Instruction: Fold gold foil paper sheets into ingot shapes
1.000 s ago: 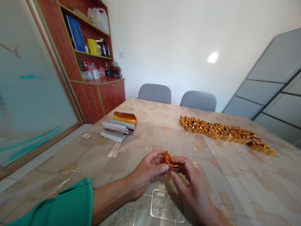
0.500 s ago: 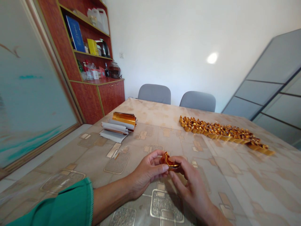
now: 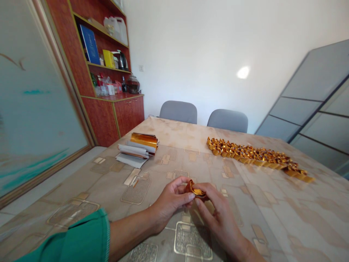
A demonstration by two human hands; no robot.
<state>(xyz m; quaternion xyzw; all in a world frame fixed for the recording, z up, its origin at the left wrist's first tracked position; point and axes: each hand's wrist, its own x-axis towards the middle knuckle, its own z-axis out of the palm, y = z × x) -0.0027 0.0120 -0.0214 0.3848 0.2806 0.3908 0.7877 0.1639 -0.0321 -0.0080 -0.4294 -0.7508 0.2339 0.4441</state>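
On the surface (image 3: 174, 133), paper sheets (image 3: 135, 148) to the left, rows of paper pieces (image 3: 251, 154) to the right. Nearer, between the hands (image 3: 169, 203), a single piece (image 3: 198, 191) (well apart from both). Behind, two chairs (image 3: 178, 111); back left, a cabinet (image 3: 99, 116).

In the low middle of the frame, the gold foil piece (image 3: 198, 192) looks different now: its opening is rounder, and bright gold shows inside where darker folds were before. Its tip, by the left hand (image 3: 173, 198), sits a bit lower. The pointing finger of the right hand (image 3: 225, 214) reaches farther left over the foil than a second ago. The view tips a little too, so the red shelves (image 3: 62, 43) at the upper left and the grey chairs (image 3: 178, 112) in the middle sit lower. The long gold pile (image 3: 253, 154) at the right and the light spot (image 3: 243, 72) at the upper right sit lower and farther left.
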